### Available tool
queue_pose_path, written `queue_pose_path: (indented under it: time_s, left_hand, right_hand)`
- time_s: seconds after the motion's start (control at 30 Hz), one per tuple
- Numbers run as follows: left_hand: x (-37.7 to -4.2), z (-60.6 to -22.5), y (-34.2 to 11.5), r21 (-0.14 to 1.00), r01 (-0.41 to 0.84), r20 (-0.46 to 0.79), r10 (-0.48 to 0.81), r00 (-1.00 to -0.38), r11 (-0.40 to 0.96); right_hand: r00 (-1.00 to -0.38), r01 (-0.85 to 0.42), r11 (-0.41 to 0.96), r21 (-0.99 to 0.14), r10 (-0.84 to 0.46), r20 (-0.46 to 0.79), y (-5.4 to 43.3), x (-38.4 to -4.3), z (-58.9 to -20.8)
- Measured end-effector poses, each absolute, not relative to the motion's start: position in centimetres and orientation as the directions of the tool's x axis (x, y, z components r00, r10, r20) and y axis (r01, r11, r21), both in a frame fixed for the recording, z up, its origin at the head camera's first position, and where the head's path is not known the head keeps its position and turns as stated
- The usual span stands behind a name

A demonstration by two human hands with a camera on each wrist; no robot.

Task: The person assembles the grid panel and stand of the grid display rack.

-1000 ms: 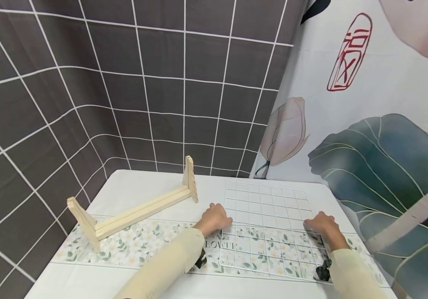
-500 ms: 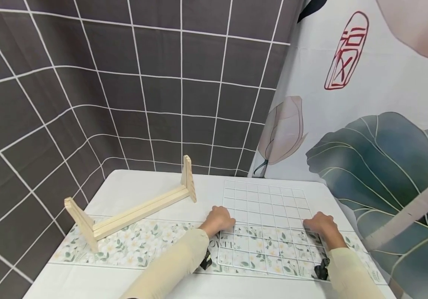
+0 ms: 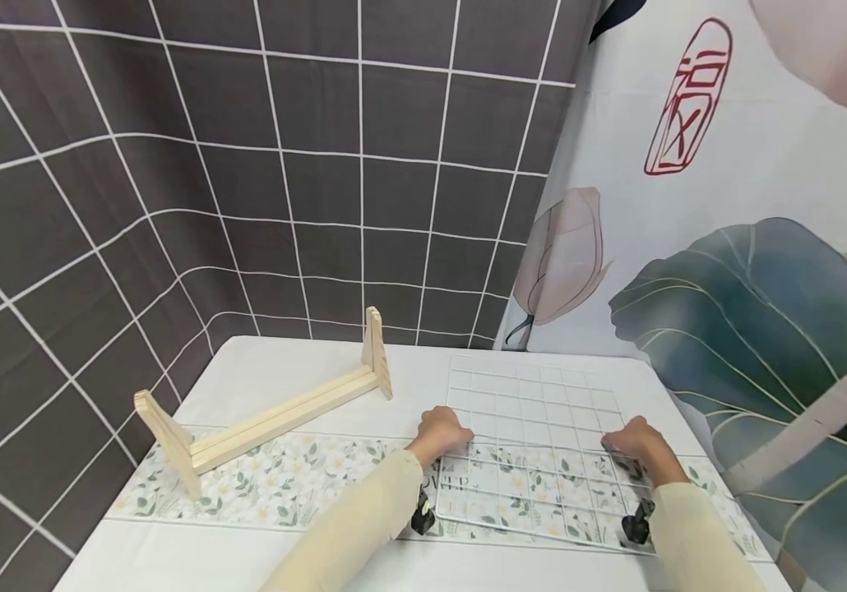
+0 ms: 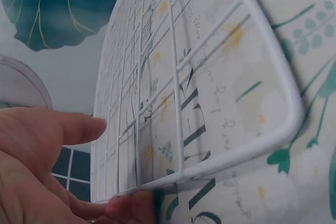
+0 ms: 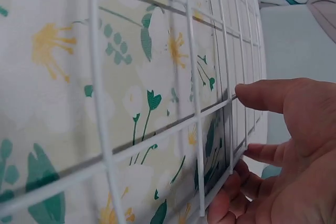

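Observation:
A white wire grid panel (image 3: 534,427) lies nearly flat, close over the table's right half. Along its left edge is my left hand (image 3: 442,431); the left wrist view shows fingertips (image 4: 131,205) tucked under the edge wire and the thumb stretched out above the mesh. On the opposite edge my right hand (image 3: 640,446) grips the panel, its thumb (image 5: 257,95) at a wire and the other fingers curled beneath the rim. Wire shadows fall on the cloth, offset from the mesh. Some fingertips are hidden behind the edge.
A pale wooden stand (image 3: 286,418), with a long bar between two upright end pieces, sits on the table's left side. White cloth with a floral strip (image 3: 275,481) covers the table (image 3: 194,559). A dark checked curtain (image 3: 320,189) and a leaf-printed one hang around it.
My left hand has shifted right, further in over the panel's left edge. The panel's near edge has risen slightly. My right hand stays at its edge, and the wooden stand keeps its place.

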State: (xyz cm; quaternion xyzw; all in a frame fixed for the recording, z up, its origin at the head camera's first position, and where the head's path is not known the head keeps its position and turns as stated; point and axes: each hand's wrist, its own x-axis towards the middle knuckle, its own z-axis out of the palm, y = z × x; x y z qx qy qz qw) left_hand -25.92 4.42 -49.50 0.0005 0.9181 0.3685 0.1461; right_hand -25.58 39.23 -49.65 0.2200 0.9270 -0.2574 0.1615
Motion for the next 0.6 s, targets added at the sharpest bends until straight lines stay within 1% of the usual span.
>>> queue_pose_path:
  time_s: [0.1, 0.23, 0.33, 0.43, 0.6]
  left_hand:
    - [-26.1, -49.4, 4.4, 0.639, -0.103, -0.28, 0.106, -0.954, 0.762]
    - [-26.0, -49.5, 4.6, 0.585, -0.046, -0.248, 0.125, -0.961, 0.81]
    - [-25.7, -49.6, 4.8, 0.573, -0.04, -0.228, 0.113, -0.967, 0.819]
    - [-25.7, -49.7, 4.8, 0.573, -0.055, -0.231, 0.096, -0.968, 0.818]
    - [-25.8, -49.5, 4.6, 0.585, -0.092, -0.232, 0.057, -0.971, 0.806]
  right_hand:
    - [-0.851, 0.49, 0.764, -0.42, 0.316, -0.419, 39.0, -25.6, -49.8]
    - [-0.855, 0.492, 0.786, -0.375, 0.355, -0.378, 38.4, -25.7, -49.7]
    - [-0.848, 0.508, 0.793, -0.336, 0.393, -0.356, 38.0, -25.6, -49.6]
    - [-0.847, 0.515, 0.786, -0.342, 0.405, -0.346, 37.9, -25.4, -49.5]
    - [-0.879, 0.463, 0.804, -0.372, 0.361, -0.313, 38.0, -25.0, -48.8]
